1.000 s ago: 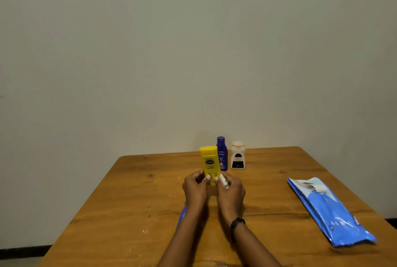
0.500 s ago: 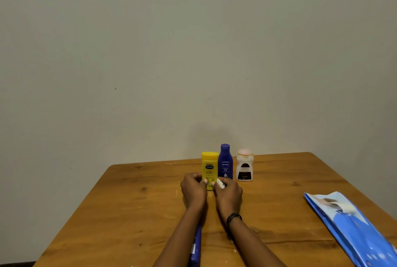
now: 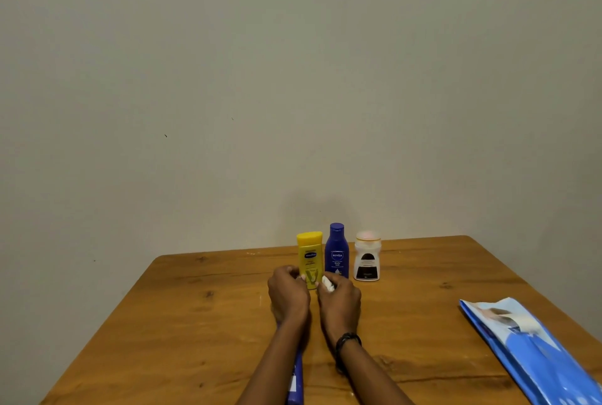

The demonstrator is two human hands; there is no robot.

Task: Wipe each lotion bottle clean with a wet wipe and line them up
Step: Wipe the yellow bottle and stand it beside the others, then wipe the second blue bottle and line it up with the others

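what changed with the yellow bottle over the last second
The yellow bottle went from held up in front of the row to standing on the table, left of the blue bottle. Both hands came down with it; the left hand and the right hand, which holds a wipe, remain at its base. The blue bottle, the white bottle and the wipes pack stayed put.

I have only 1 view, worn on the head: it looks forward and slightly down across the table [image 3: 182,323] from its near edge, facing the wall [image 3: 293,79] behind the table's far edge.
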